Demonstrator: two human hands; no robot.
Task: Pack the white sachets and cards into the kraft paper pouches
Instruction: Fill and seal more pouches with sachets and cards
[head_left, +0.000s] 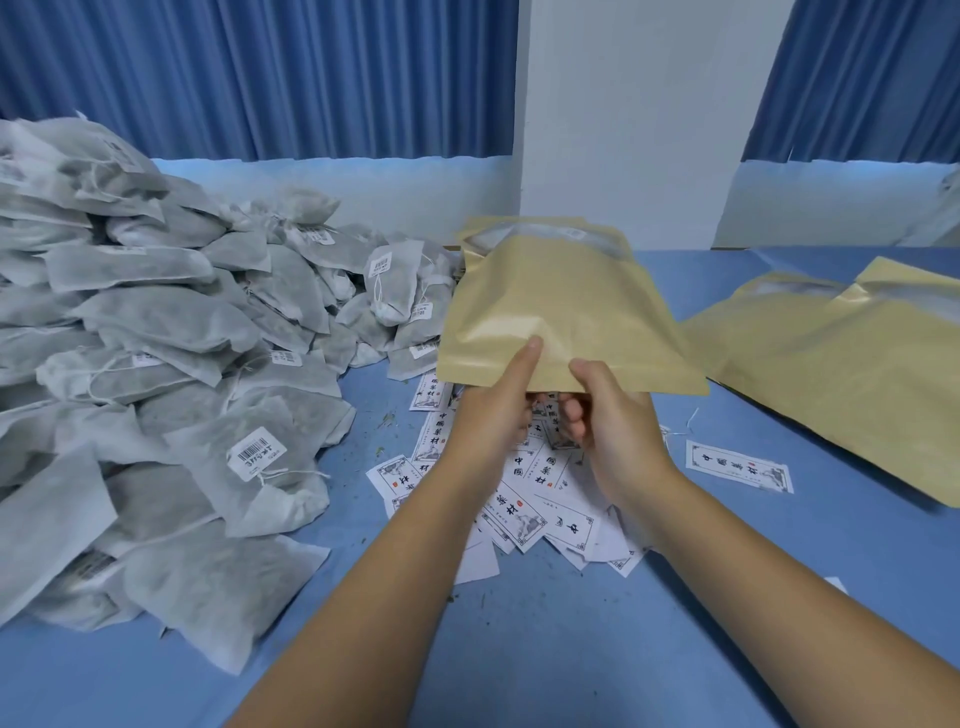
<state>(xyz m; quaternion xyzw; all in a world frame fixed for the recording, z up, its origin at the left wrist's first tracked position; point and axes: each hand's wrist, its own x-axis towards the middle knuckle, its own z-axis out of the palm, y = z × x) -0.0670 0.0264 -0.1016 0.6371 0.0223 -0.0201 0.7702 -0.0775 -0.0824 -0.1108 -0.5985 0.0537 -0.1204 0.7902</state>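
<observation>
The setting was a manual packing workroom. A blue-covered table (545, 649) stood in front of a white pillar (623, 114). Left of the pillar lay a large heap of white sachets (156, 338) (many bearing barcode labels). Directly below the pillar lay loose printed cards (563, 522), and to its right lay stacked kraft paper pouches (831, 374). Blue pleated curtains (260, 78) hung on both sides of the pillar.

The kraft pouch (561, 306) partly hides the fingers of the left hand (488, 415) and right hand (618, 431) (thumbs show).
</observation>
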